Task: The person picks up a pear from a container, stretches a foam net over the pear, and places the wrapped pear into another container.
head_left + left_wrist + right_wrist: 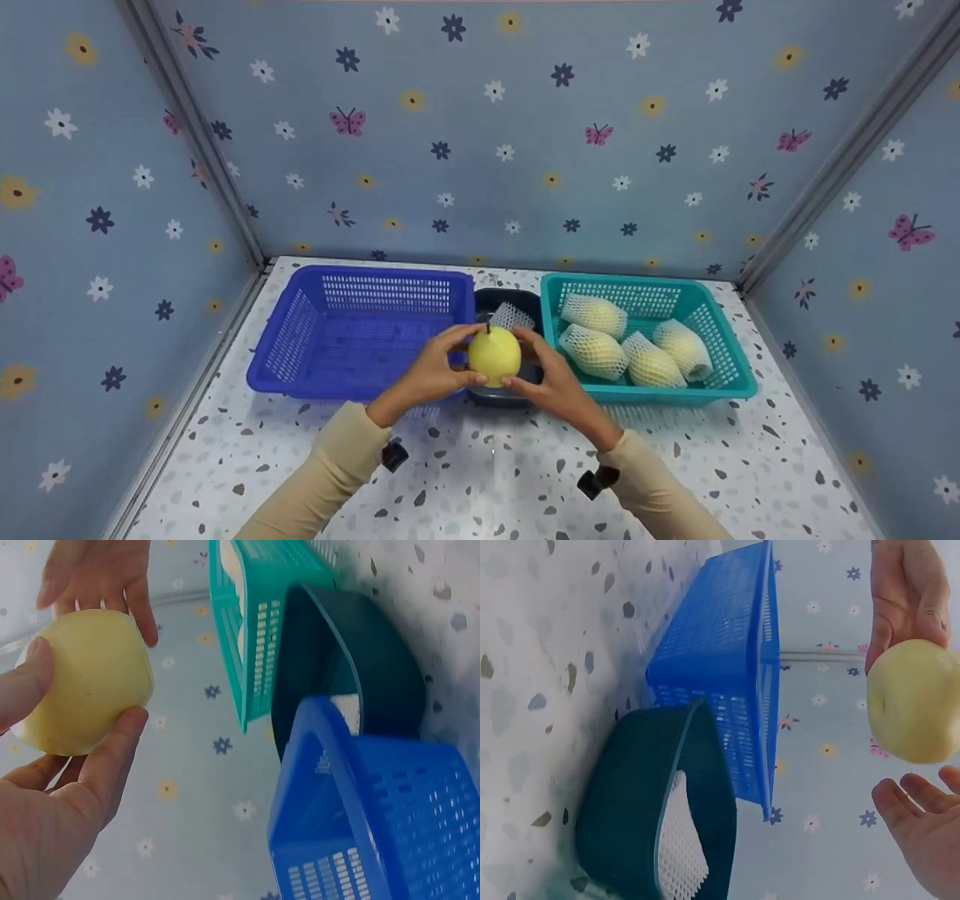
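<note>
A yellow pear (494, 355), stem up, is held over a dark bin (502, 399). My left hand (433, 369) grips its left side, with thumb and fingers on the skin in the left wrist view. Around the pear's right side is my right hand (553, 381), its fingers spread. A small gap separates the right fingertips (889, 795) from the pear in the right wrist view. Inside the bin lies a white foam net sleeve (512, 316), partly hidden by the pear and hands in the head view.
To the left stands a blue basket (360, 394) with nothing seen inside. A teal basket (660, 394) on the right holds several pears in foam nets (596, 352). All rest on a speckled table (480, 480), between flower-patterned panels (495, 135) at the back and sides.
</note>
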`<state>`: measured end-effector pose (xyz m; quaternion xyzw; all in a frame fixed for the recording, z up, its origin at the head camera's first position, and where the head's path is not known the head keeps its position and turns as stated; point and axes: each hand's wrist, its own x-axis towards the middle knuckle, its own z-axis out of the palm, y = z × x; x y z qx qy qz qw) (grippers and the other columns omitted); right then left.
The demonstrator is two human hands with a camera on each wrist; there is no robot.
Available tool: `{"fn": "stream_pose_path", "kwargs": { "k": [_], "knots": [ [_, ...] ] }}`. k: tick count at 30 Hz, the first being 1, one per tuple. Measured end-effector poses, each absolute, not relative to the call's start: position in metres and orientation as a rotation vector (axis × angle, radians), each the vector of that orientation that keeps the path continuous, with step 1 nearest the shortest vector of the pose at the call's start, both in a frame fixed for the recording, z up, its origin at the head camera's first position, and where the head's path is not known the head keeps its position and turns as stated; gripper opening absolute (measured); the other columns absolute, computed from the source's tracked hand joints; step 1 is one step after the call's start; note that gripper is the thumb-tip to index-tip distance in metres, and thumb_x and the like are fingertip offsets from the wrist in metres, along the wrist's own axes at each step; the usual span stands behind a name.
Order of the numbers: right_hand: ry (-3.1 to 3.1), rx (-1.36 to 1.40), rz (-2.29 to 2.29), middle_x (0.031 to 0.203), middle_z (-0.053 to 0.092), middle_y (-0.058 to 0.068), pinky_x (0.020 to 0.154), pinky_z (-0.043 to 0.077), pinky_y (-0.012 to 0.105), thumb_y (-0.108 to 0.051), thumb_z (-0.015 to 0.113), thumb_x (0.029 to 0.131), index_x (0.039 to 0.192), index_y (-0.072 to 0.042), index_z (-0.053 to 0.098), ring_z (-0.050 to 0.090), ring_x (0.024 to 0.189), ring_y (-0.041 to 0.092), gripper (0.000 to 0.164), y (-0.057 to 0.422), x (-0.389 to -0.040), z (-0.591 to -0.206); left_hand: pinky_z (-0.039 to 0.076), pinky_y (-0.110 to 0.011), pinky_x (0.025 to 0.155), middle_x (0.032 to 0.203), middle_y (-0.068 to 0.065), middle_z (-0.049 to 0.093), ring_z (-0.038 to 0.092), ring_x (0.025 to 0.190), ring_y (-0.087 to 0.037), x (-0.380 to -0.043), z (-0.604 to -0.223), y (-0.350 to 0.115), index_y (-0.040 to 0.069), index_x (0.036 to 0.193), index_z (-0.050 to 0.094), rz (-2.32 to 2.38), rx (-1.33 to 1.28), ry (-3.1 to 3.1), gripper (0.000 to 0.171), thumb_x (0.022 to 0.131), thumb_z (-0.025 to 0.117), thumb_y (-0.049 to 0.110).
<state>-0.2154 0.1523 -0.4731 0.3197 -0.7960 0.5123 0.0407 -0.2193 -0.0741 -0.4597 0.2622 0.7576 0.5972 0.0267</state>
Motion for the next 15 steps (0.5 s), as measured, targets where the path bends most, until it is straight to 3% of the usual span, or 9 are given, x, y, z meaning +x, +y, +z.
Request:
{"fn": "stream_pose_path", "kwargs": {
  "k": [5, 15],
  "knots": [
    [-2.438, 1.0, 1.667, 0.128, 0.05, 0.024, 0.087, 0.05, 0.043, -0.001, 0.073, 0.081, 0.136, 0.011, 0.036, 0.056, 0.11, 0.031, 0.067, 0.151, -0.198, -0.455, 0.051, -0.039, 0.084, 0.133, -0.021, 0.047, 0.054, 0.112, -0.038, -0.209, -0.466, -0.065, -0.004, 0.135, 0.046, 1.834, 0.85, 2.326, 0.068, 0.076, 0.078, 0.001],
    [-2.525, 1.043, 1.606, 0.123, 0.053, 0.016, 0.083, 0.051, 0.04, -0.006, 0.079, 0.077, 0.133, 0.007, 0.042, 0.055, 0.107, 0.03, 0.069, 0.167, -0.181, -0.472, 0.045, -0.036, 0.094, 0.13, -0.008, 0.052, 0.053, 0.113, -0.023, -0.191, -0.496, -0.053, 0.004, 0.133, 0.052, 1.718, 0.897, 2.417, 0.069, 0.073, 0.083, 0.013]
  ]
}}
